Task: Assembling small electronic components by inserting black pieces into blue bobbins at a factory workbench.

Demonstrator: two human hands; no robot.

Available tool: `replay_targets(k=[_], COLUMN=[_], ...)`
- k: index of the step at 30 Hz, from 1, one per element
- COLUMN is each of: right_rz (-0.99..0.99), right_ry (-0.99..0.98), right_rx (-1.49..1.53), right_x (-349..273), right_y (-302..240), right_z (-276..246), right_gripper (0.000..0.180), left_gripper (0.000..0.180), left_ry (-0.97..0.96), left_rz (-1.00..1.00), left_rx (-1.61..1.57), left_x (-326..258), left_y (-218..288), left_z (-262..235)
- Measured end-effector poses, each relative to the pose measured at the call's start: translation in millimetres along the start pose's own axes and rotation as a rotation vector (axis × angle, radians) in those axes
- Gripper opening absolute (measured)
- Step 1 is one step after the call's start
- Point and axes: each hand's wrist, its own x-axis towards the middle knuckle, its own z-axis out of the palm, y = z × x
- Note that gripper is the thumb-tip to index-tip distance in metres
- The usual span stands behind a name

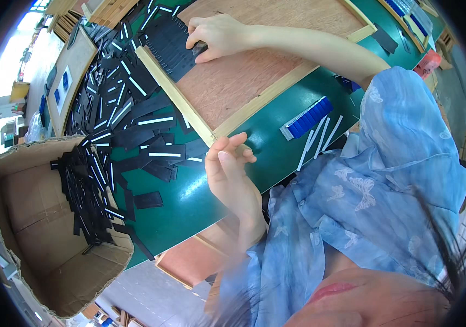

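My right hand (216, 38) reaches over the wooden-framed tray (260, 82). Its thumb and fingers close on a small dark piece (199, 49), whose kind I cannot make out. Just under it, black strips (170, 46) lie side by side in rows at the tray's left end. My left hand (233, 171) is beside the tray's near corner, palm turned up and fingers loosely bent and apart. Nothing shows in it. Whether its fingertips touch the frame is unclear.
Loose black pieces with white stripes (129, 82) are heaped left of the tray on the green table (184, 201). Some spill into a cardboard box (26, 218) at the edge. Near me lie a blue ribbed block (306, 117) and several white strips (320, 136).
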Motion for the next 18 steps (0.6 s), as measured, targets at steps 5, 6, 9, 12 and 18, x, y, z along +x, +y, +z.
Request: replay_targets(k=[5,6,9,12,18], right_rz=[0.001,-0.019,-0.068,-0.076,-0.135], right_ry=[0.03,0.044,0.102,0.068,0.033], right_rx=[0.003,0.013,0.035,0.157,0.261], right_x=[-1.8,-1.4,-3.2,-13.3,-35.4], right_y=[1.4,-1.3,-4.7,-18.9,-52.6], right_z=[2.9,6.8,4.0,-32.6,-59.4], right_gripper=[0.033,0.032,0.03,0.029,0.029], left_gripper=[0.025,0.024,0.027,0.062,0.078], left_ry=[0.006,0.021,0.249,0.314,0.029], left_rz=[0.027,0.045,0.2,0.486,0.325], left_rx=[0.012,0.052,0.472,1.351,1.69], left_x=[-3.9,-7.1,-7.2,44.0,32.2], left_y=[1.1,0.8,8.6,26.3,27.8], left_z=[1.4,-1.4,-14.0,-74.4,-97.3])
